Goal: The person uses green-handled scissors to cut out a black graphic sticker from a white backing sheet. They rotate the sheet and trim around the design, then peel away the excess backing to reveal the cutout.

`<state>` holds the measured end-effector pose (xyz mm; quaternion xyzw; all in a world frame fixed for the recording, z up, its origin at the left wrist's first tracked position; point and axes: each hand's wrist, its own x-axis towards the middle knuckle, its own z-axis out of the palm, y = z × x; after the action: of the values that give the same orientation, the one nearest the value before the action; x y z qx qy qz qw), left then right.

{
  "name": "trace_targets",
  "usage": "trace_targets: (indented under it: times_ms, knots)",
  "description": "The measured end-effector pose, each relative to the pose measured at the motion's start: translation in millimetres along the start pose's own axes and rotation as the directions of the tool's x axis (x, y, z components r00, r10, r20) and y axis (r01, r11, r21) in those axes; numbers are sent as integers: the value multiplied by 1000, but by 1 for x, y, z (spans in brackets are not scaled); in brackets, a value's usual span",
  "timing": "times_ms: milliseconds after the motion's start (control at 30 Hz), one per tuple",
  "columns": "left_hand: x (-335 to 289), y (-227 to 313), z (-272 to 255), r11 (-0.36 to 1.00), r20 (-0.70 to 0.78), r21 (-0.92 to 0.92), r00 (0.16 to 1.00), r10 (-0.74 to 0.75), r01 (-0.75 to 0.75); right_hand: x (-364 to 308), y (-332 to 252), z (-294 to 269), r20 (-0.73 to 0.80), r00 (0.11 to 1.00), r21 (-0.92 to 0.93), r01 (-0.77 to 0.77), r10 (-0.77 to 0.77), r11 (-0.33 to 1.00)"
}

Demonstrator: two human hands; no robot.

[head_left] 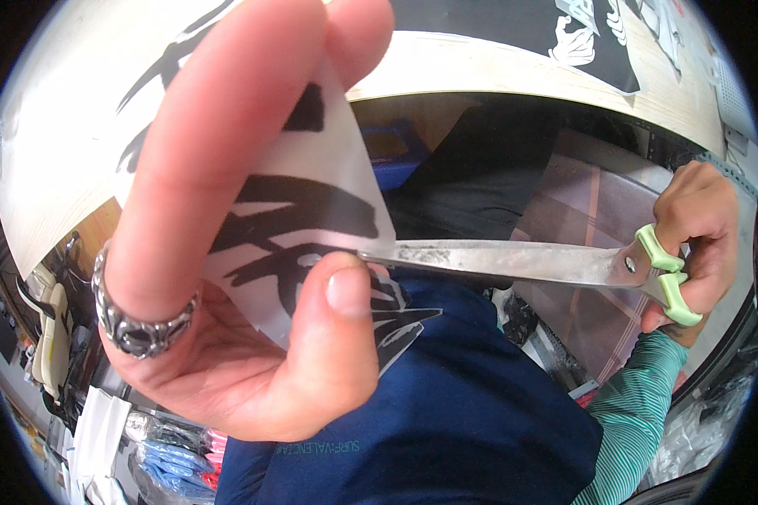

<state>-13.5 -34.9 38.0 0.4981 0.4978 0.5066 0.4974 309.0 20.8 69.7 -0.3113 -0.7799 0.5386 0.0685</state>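
Close up on the left, my left hand (pixel 181 215) pinches a thin, pale translucent sheet (pixel 303 206) printed with black shapes. My thumb lies low on the sheet, while the raised fingers curl over its upper part; one finger wears a chunky silver ring (pixel 143 332). From the right, my right hand (pixel 701 220) grips scissors (pixel 505 259) by their pale green handles. The long metal blades point left and look nearly closed. Their tips reach the sheet's edge beside my left thumb; whether they touch it, I cannot tell. A pointed, black-printed part of the sheet (pixel 404 324) hangs below the blades.
A light wooden table (pixel 480 67) curves across the top, bearing a black sheet with white hand drawings (pixel 522 34). Beneath the tabletop sits a blue object (pixel 387 151). Plastic-wrapped folded items (pixel 173 463) lie at lower left. A brownish checked surface (pixel 581 227) is at right.
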Motion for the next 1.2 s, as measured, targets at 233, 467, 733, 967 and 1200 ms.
trace_targets:
  times_ms: [233, 467, 733, 967, 1200]
  knots:
    - [1, -9, -7, 996, 53, 74, 997, 46, -50, 4, -1, 1, -24, 1000, -4, -17, 17, 1000]
    - [5, -7, -13, 992, 109, 84, 990, 86, -95, 8, -7, -6, 0, 1000, -16, -12, 12, 1000]
    - [1, -17, -7, 992, 62, 71, 993, 98, -102, 4, -6, -1, -7, 998, -61, -65, 65, 996]
    - [0, -7, -7, 992, 27, 94, 996, 84, -86, 7, -4, -11, 82, 996, -6, -24, 25, 1000]
    - [9, -15, -31, 968, 335, 165, 934, 126, -190, 11, -7, -9, 84, 996, -24, -20, 22, 1000]
